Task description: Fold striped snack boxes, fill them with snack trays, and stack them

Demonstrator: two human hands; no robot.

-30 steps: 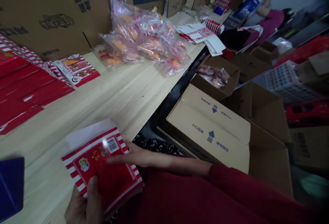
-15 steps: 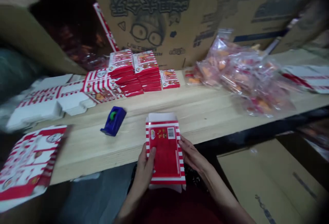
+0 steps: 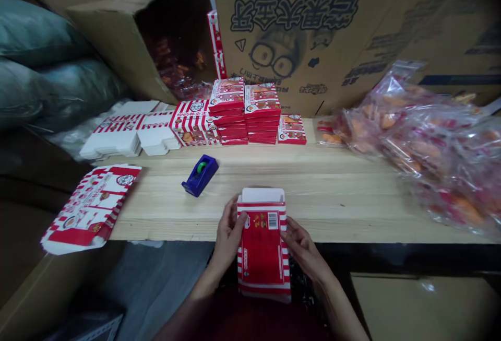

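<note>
Red-and-white striped carton held in both hands, long axis running straight away from the body, tipped only slightly off vertical in the frame. White flap end and barcode corner pointing toward the far side of the wooden table, near end sticking out past the table's front edge. Left hand clamped on the carton's left long edge, thumb pressed on the red face. Right hand on the right long edge, fingers close together, tips resting on the face near the barcode. Carton pinched between the two hands, fingers behind it hard to make out.

Farther along the table: two tall stacks of red cartons, a lower striped stack just left of them, exact counts impossible because the edges blur together. One single carton lying flat just right of the stacks, one more standing on end behind them. One blue tape dispenser with a green roll, left of the hands. One flattened striped carton at the table's left end. Clear bags of orange snacks heaped on the right, too overlapped to count, right side cut off by the frame
</note>
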